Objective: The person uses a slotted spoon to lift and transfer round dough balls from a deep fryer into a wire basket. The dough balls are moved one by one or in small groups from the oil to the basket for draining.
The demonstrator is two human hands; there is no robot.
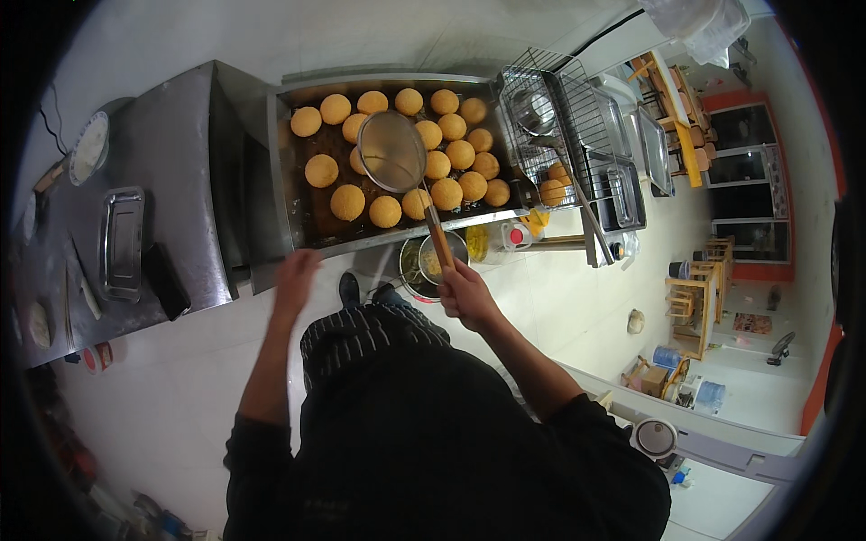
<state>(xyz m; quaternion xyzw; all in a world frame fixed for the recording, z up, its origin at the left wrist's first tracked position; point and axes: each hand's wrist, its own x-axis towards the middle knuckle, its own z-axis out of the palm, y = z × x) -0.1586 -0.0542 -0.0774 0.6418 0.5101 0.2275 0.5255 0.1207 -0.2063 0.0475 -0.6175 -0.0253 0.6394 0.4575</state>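
Many golden balls (385,212) lie in the dark oil (317,206) of the fryer (487,217). Over its middle is a round mesh strainer (392,151), whose wooden handle (439,236) crosses the fryer's near edge into the right hand (465,293), fingers curled around it. The left hand (298,275), blurred, is by the fryer's near left corner; I cannot tell its fingers' state. 2 more balls (553,192) show at the wire rack (570,101) right of the fryer.

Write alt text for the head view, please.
A person's right grip holds a round mesh strainer by its wooden handle over a metal vat of many golden-brown balls. The left grip, blurred, is near the vat's left end.
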